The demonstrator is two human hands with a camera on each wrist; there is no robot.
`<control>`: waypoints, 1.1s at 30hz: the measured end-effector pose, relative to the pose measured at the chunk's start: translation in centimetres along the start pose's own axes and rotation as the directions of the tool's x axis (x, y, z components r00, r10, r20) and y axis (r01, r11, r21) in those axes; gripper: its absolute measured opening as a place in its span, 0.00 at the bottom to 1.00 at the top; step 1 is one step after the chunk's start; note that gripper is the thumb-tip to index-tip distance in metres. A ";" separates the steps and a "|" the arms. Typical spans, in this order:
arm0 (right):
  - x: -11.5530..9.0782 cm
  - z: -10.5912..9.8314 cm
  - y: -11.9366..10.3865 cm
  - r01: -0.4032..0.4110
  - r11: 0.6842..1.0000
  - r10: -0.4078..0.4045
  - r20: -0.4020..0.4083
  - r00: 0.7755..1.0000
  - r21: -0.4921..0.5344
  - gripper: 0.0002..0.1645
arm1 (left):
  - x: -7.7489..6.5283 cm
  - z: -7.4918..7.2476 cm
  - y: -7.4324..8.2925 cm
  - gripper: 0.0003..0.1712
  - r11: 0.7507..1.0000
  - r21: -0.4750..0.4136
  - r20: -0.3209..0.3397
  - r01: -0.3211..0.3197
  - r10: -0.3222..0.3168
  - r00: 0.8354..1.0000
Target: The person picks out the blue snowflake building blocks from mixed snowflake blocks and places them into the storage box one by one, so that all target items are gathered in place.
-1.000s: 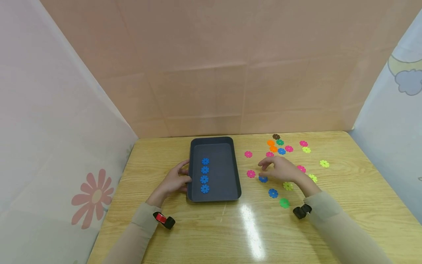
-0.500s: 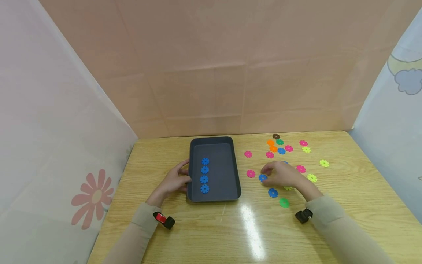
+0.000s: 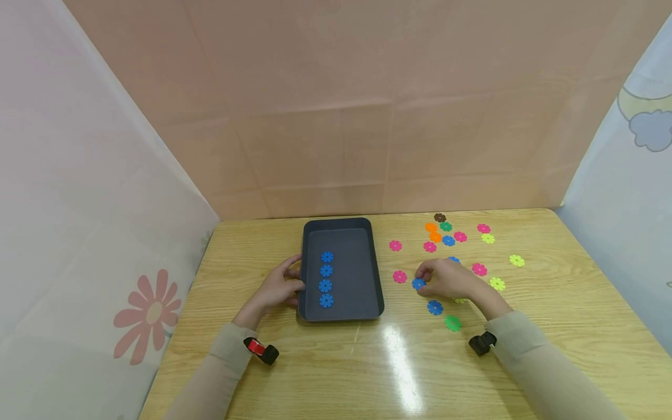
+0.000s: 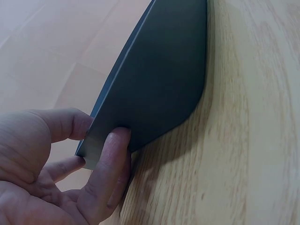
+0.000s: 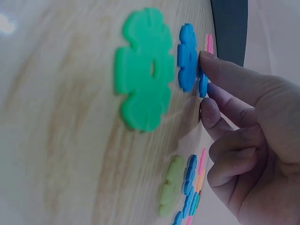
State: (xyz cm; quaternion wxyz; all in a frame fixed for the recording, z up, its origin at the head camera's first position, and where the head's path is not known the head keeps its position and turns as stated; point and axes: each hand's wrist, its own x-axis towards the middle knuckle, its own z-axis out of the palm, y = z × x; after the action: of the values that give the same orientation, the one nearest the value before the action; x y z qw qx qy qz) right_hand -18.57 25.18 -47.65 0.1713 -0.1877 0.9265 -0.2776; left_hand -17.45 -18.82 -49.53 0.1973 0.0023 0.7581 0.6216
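Observation:
My left hand (image 3: 277, 286) is at the left side of a dark grey tray (image 3: 359, 280); in the left wrist view its thumb meets the rim and its fingers (image 4: 110, 157) press the outer wall. Inside the tray, several blue snowflake discs (image 3: 325, 286) lie in a column. On the right, my right hand (image 3: 448, 279) pinches a blue snowflake disc (image 3: 418, 283) between thumb and fingertips, at table level. The right wrist view shows this disc (image 5: 203, 85) partly hidden by the thumb. Another blue disc (image 3: 435, 307) and a green disc (image 3: 453, 323) lie just nearer.
Loose discs in pink (image 3: 399, 277), orange (image 3: 435, 237), yellow (image 3: 517, 261), brown (image 3: 440, 217) and other colours spread over the right of the wooden table (image 3: 336, 373). One blue disc (image 3: 454, 260) is partly behind the right hand. A cloth backdrop (image 3: 325, 146) rises behind.
My right hand has lowered to the blue disc and drawn its thumb and fingers together around it. The left hand and the tray have stayed still.

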 end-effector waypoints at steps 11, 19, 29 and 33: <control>0.2 0.0 0.1 0.017 0.999 -0.017 -0.005 1.000 -0.030 0.16 | 0.1 -0.1 -0.1 0.48 1.000 0.018 0.013 -0.014 0.014 1.000; 0.2 -0.4 0.7 0.026 1.000 -0.026 -0.026 0.999 -0.002 0.10 | 0.1 -0.1 -0.1 0.49 0.999 0.024 0.015 -0.028 0.028 1.000; 0.8 -1.2 -0.2 0.029 0.998 -0.024 -0.077 0.997 0.062 0.12 | 0.2 0.0 -0.3 0.49 1.000 0.004 0.005 -0.008 0.008 1.000; 1.2 -1.6 -1.0 0.031 0.996 -0.023 -0.095 0.995 0.085 0.13 | 0.3 0.0 -0.3 0.49 1.000 0.000 0.002 -0.008 0.008 1.000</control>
State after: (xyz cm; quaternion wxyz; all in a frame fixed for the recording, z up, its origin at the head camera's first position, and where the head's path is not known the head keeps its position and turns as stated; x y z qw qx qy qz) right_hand -20.07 24.57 -46.02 0.1318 -0.1794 0.9181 -0.3280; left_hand -17.63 -18.84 -49.85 0.1958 0.0060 0.7580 0.6222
